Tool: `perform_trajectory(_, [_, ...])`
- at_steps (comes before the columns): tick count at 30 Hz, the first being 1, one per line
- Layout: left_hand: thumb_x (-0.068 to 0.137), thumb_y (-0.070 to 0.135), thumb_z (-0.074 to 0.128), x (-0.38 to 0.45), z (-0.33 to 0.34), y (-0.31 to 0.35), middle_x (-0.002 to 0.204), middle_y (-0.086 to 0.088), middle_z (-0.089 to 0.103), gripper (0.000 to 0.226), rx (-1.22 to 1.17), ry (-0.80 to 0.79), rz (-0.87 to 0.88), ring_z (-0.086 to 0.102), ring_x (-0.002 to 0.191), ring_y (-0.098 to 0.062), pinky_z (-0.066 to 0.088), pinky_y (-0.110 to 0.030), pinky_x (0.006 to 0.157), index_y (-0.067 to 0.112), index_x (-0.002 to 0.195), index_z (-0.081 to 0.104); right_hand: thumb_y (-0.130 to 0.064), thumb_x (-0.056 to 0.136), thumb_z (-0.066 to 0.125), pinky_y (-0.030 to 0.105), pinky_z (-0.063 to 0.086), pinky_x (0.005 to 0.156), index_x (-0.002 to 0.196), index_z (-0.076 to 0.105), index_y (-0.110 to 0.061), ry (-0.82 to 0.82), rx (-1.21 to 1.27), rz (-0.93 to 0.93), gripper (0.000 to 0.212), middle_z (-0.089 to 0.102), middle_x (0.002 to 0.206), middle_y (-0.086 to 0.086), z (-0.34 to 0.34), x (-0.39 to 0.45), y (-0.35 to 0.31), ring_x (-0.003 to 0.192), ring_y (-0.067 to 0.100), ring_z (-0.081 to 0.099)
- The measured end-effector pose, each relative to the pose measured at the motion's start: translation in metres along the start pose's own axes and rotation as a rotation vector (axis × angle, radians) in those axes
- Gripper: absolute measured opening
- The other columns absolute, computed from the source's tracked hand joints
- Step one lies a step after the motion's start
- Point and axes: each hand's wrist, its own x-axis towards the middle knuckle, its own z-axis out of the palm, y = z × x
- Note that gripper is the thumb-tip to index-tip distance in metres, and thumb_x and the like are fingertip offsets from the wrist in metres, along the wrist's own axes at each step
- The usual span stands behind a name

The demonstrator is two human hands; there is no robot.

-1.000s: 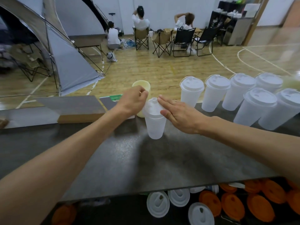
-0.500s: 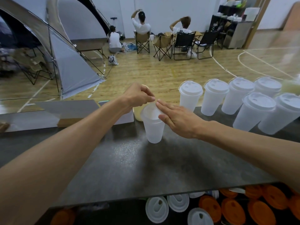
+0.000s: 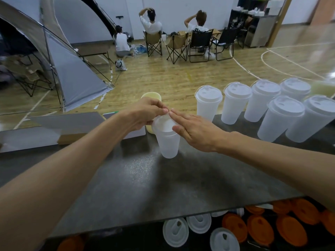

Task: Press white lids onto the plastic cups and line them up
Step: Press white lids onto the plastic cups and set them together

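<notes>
A frosted plastic cup (image 3: 168, 144) stands on the dark table (image 3: 163, 187) with a white lid (image 3: 164, 124) lying on its rim. My left hand (image 3: 145, 113) curls over the lid's far left edge, fingertips on it. My right hand (image 3: 195, 131) lies flat over the right side, fingers spread and pressing on the lid. The two index fingertips nearly touch at the lid's far edge. Several lidded cups (image 3: 253, 102) stand in rows at the right.
A yellow cup (image 3: 151, 96) stands just behind my left hand. A flat cardboard piece (image 3: 76, 124) lies at the left. Below the table's near edge lie loose white lids (image 3: 188, 230) and orange lids (image 3: 275, 227). People sit on folding chairs far behind.
Both hands have crept around the lid toward its far edge, so the fingertips now nearly meet. The cup stays in the same place on the table.
</notes>
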Motion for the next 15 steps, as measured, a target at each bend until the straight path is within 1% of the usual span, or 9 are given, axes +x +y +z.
perform_trajectory(2, [0.092, 0.014, 0.068, 0.000, -0.001, 0.000, 0.066, 0.010, 0.067, 0.011, -0.002, 0.006, -0.005, 0.063, 0.067, -0.004, 0.054, -0.026, 0.066, 0.016, 0.081, 0.069, -0.049, 0.103, 0.018, 0.029, 0.008, 0.119, 0.156, 0.009, -0.023, 0.000, 0.005, -0.004, 0.060, 0.004, 0.163, -0.007, 0.000, 0.001, -0.001, 0.147, 0.007, 0.009])
perform_trajectory(4, [0.092, 0.015, 0.068, 0.001, 0.000, 0.000, 0.062, 0.011, 0.066, 0.011, -0.009, 0.008, -0.005, 0.062, 0.064, -0.004, 0.052, -0.025, 0.062, 0.016, 0.081, 0.068, -0.050, 0.103, 0.018, 0.030, 0.009, 0.119, 0.156, 0.010, -0.023, 0.005, 0.017, -0.006, 0.060, 0.005, 0.163, -0.007, 0.001, 0.001, 0.000, 0.147, 0.007, 0.009])
perform_trajectory(8, [0.092, 0.015, 0.067, 0.000, 0.005, -0.005, 0.080, -0.002, 0.066, 0.009, -0.037, 0.029, 0.017, 0.061, 0.071, -0.013, 0.049, -0.025, 0.059, 0.013, 0.083, 0.066, -0.053, 0.102, 0.020, 0.029, 0.012, 0.117, 0.156, 0.014, -0.023, 0.022, 0.064, -0.005, 0.061, 0.011, 0.162, -0.006, 0.002, 0.002, 0.001, 0.146, 0.008, 0.015])
perform_trajectory(12, [0.092, 0.015, 0.068, -0.003, 0.008, -0.004, 0.082, -0.005, 0.063, 0.008, 0.060, 0.089, 0.077, 0.057, 0.072, -0.014, 0.045, -0.025, 0.061, 0.012, 0.085, 0.065, -0.052, 0.102, 0.025, 0.027, 0.015, 0.113, 0.153, 0.023, -0.020, 0.045, 0.055, 0.000, 0.060, 0.018, 0.161, -0.003, -0.001, 0.002, 0.000, 0.144, 0.012, 0.022])
perform_trajectory(15, [0.092, 0.016, 0.067, -0.007, 0.010, -0.002, 0.082, -0.004, 0.063, 0.006, 0.113, 0.121, 0.106, 0.057, 0.072, -0.014, 0.044, -0.023, 0.061, 0.011, 0.090, 0.065, -0.051, 0.102, 0.025, 0.029, 0.016, 0.114, 0.153, 0.022, -0.019, 0.018, 0.043, 0.013, 0.061, 0.019, 0.161, -0.002, -0.004, 0.001, -0.003, 0.145, 0.013, 0.023])
